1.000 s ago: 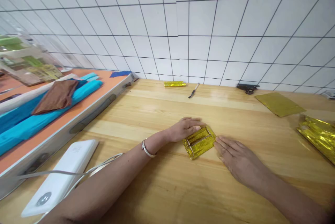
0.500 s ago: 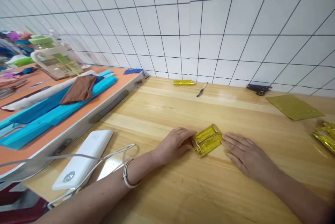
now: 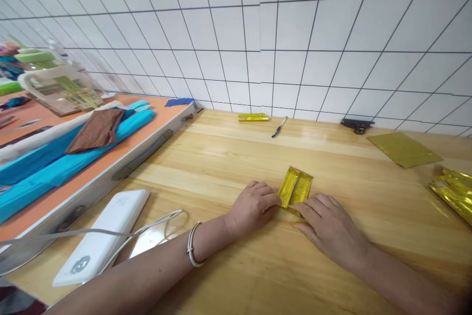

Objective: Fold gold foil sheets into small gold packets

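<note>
A folded piece of gold foil [image 3: 300, 187] lies on the wooden table [image 3: 221, 153], with two long panels meeting at a middle seam. My left hand [image 3: 254, 208], a bangle on its wrist, pinches the foil's near left corner. At the near right edge, my right hand [image 3: 329, 226] has its fingertips closed on the foil. The foil's near edge is partly hidden by the fingers of both hands.
A gold strip [image 3: 252, 117], a pen [image 3: 279, 127] and a black clip [image 3: 358, 125] lie near the tiled wall. At right are a flat gold sheet [image 3: 404, 149] and crumpled gold foil [image 3: 455, 192]. A white power bank [image 3: 101, 239] with cable sits at left, beside an orange table [image 3: 147, 130] holding cloths.
The foil has been turned so its seam runs more away from me. My right hand has moved left and nearer to me, onto the foil's near edge. The view has shifted slightly.
</note>
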Demonstrator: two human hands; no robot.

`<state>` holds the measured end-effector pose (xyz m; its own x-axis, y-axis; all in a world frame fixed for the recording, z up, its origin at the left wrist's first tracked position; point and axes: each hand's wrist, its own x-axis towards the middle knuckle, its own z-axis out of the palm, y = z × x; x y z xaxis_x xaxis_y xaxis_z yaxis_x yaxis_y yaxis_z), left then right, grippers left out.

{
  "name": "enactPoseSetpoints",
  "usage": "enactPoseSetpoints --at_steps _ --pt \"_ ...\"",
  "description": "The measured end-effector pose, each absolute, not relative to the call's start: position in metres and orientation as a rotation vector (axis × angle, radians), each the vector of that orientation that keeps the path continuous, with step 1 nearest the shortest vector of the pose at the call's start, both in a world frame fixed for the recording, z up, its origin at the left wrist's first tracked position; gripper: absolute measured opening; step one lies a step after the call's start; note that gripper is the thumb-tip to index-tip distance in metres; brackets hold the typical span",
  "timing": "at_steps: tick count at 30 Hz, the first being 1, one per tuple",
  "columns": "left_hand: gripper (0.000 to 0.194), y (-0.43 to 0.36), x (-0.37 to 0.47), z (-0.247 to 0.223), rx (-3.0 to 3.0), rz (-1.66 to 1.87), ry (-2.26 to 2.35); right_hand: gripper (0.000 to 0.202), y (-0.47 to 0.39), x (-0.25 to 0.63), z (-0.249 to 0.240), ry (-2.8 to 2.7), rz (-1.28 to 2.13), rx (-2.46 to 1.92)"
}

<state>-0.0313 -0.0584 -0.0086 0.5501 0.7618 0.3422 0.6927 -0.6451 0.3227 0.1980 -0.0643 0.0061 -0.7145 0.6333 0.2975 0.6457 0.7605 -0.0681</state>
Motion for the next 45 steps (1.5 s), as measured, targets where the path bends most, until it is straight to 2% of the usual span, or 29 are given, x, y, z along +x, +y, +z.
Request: enactPoseSetpoints --at_steps 3,9,15,19,28,39,45 --pt "0.014 -0.057 -0.032 -0.009 2.629 0.704 1.194 0.017 -0.06 0.197 0.002 -2.635 -0.119 -0.913" --pt "0.019 -0.053 -0.041 -0.009 2.646 0.659 0.97 0.024 -0.054 0.206 0.001 -2.697 -0.127 -0.733" --pt "0.021 -0.048 -0.051 -0.005 2.592 0.588 0.81 0.024 -0.054 0.207 -0.003 -2.719 0.032 -0.79" --pt "0.022 -0.048 -0.052 -0.006 2.583 0.589 0.811 0.023 -0.05 0.208 -0.007 -2.691 0.136 -0.8" --pt "0.024 -0.055 -0.048 -0.008 2.685 0.576 0.897 0.028 -0.056 0.212 -0.008 -2.731 0.08 -0.796" --pt "0.022 -0.061 -0.044 -0.007 2.606 0.596 1.061 0.016 -0.053 0.199 -0.002 -2.546 0.278 -0.955" --pt "0.022 -0.063 -0.043 -0.005 2.788 0.526 1.03 0.021 -0.056 0.2 -0.002 -2.691 0.062 -0.912"
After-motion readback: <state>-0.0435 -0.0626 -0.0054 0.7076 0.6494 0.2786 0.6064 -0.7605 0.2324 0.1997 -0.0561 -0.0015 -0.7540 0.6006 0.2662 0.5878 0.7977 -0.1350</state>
